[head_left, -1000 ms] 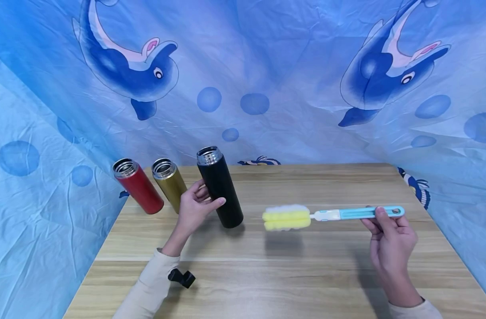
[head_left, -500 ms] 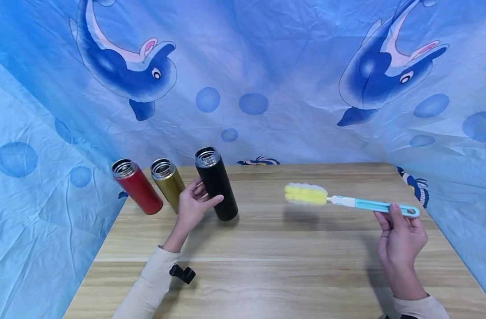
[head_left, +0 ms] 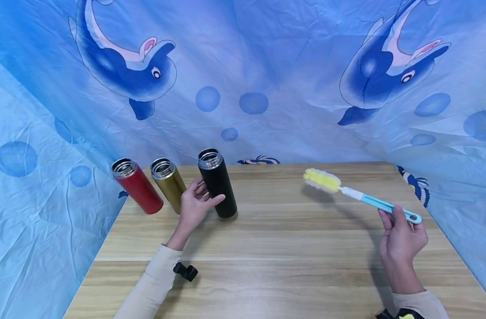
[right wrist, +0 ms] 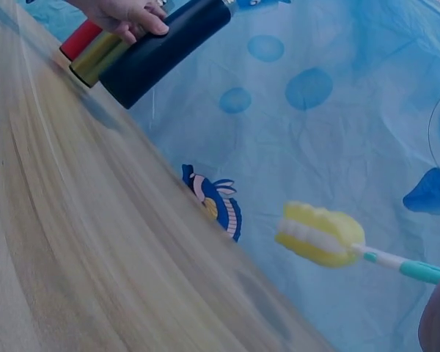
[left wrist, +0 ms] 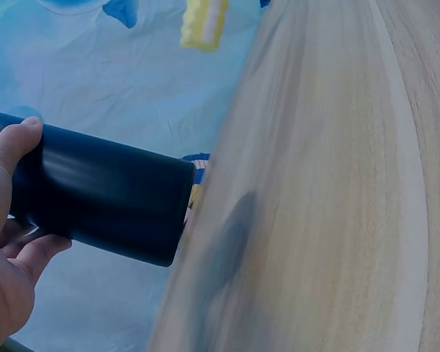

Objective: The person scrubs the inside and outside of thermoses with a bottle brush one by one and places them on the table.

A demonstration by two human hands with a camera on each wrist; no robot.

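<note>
My left hand grips a black, lidless vacuum flask round its side, thumb in front and fingers behind. The flask is upright with a slight lean, its base close over the table and its steel mouth uncovered. Between thumb and fingers, my right hand pinches the blue handle end of a bottle brush. Its yellow and white sponge head points away to the left, raised above the tabletop and well apart from the flask. Only a dark edge of the right hand shows in the right wrist view.
On the left stand a red flask and a gold flask, both without lids; my left hand partly overlaps the gold one. The wooden table ends at a blue dolphin-print cloth behind and at the sides.
The brush has moved right and toward the back, and its head has swung up and away. The black flask has shifted slightly back, its base coming nearer the table, still in my left hand.
</note>
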